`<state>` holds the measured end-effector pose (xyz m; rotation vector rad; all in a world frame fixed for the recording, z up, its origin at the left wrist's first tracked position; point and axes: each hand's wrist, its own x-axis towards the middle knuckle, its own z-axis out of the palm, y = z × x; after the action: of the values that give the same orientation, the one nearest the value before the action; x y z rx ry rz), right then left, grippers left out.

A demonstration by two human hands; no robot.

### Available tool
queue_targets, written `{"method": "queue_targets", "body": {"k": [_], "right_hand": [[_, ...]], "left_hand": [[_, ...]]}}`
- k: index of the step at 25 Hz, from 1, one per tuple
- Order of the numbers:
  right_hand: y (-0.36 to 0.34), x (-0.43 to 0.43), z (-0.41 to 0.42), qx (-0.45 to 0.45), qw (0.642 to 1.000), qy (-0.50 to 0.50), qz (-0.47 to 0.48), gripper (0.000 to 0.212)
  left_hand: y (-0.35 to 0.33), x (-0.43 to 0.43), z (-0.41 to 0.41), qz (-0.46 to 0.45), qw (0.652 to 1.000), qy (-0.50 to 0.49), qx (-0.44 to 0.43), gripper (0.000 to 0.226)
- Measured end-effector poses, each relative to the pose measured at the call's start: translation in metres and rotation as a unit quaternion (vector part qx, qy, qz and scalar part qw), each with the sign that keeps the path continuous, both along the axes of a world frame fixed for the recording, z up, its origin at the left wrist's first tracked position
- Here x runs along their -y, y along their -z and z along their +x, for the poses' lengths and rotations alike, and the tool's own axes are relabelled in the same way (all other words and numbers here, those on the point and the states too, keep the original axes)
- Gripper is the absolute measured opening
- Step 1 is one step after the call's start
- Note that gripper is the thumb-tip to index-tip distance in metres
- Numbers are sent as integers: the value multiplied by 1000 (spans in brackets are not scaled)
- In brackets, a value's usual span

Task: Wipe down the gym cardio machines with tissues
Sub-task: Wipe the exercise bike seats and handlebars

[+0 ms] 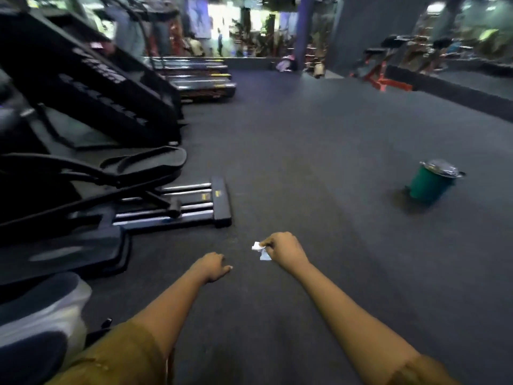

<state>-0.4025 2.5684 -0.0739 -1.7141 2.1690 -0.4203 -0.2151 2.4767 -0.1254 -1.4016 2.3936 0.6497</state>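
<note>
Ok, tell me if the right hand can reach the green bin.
Probably not: the right hand, pinching a tissue, is well short of the green bin. Open floor lies between, so walking closer should do.

Directions are taken from the right hand (283,250), in which a tissue (259,250) is pinched. From 12 round to 3 o'clock a wide stretch of dark floor (305,140) is left open, and free passage is offered there. At 10 o'clock the way is blocked by the rail base (220,201) of an elliptical, with its pedals (144,162) just behind and a tall black machine (97,87) farther back. At 11 o'clock, far off, a row of treadmills (200,79) is lined up. Between 8 and 9 o'clock a grey-and-white machine housing (41,315) is crowded in close. At 2 o'clock a green bin (429,187) is set alone, well apart. At 1 o'clock the floor is closed off by benches (388,65) and a low ledge (458,93).
</note>
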Motion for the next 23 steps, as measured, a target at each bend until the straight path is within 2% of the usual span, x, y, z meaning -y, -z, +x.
{"method": "queue_targets", "body": {"k": [5,9,15,18,23], "right_hand": [[-9,152,9,2,984,-176,-37,34],[-24,273,38,9,937,-347,-48,36],[-58,396,131,54,851,-517,-81,33],[-75,428,204,97,797,-589,-90,30],[-118,460,338,128,712,-675,-145,29]], "left_hand": [[-15,95,34,-7,990,-144,7,57],[-36,152,67,7,958,-287,1,58],[-94,172,133,-33,874,-484,17,55],[-112,168,188,-62,821,-564,56,55],[-152,171,278,-122,735,-664,66,53]]}}
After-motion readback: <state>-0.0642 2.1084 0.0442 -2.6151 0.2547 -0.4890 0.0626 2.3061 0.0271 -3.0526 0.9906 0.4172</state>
